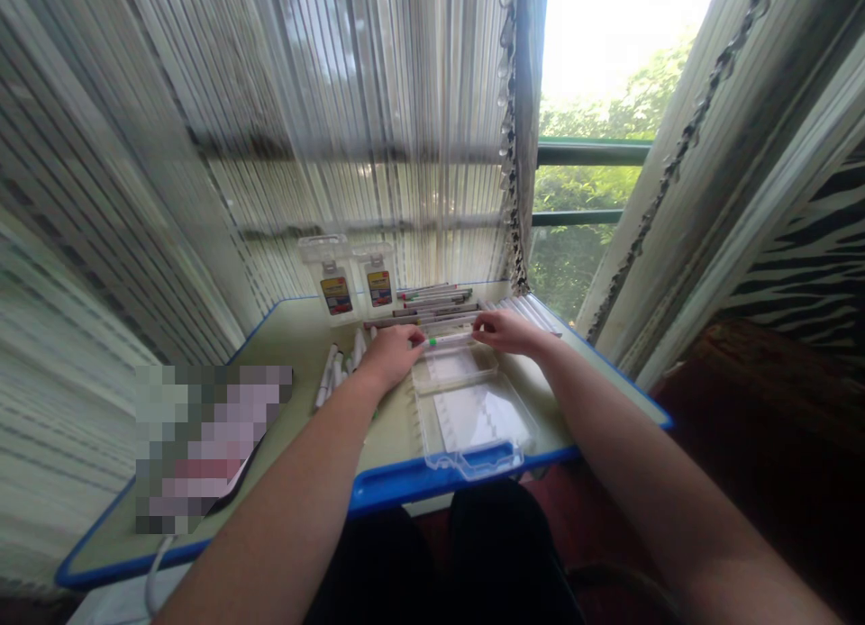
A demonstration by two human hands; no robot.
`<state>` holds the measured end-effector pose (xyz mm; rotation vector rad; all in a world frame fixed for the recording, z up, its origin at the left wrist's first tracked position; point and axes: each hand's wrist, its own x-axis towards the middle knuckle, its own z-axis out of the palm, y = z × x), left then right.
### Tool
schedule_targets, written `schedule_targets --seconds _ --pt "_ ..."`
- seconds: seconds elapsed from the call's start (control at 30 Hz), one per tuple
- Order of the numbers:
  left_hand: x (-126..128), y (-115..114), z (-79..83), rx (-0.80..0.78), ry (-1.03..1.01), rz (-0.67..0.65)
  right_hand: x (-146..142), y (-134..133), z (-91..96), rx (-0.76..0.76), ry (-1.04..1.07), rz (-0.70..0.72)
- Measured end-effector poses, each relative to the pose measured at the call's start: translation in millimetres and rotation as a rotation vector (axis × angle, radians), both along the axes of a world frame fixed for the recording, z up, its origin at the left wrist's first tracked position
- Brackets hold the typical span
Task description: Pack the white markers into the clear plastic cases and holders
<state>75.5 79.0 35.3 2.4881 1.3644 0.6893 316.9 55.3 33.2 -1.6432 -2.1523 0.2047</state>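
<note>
White marker (451, 339), slim, green near its left end, left hand (396, 351) pinching that end, right hand (504, 330) pinching the other.

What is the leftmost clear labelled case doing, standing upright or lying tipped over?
Upright: the clear labelled case rises from the table before the curtain, its label facing this way.

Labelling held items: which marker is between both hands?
The white marker with the green band, spanning from the left hand to the right hand; no other marker bridges both hands.
</note>
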Motion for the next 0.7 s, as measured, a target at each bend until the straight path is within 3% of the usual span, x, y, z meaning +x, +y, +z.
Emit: schedule_targets --seconds 0.7 --pt "-0.6 -0.6 -2.7 0.051 0.193 0.016 0.9 2.8 -3.6 0.023 0.012 0.021"
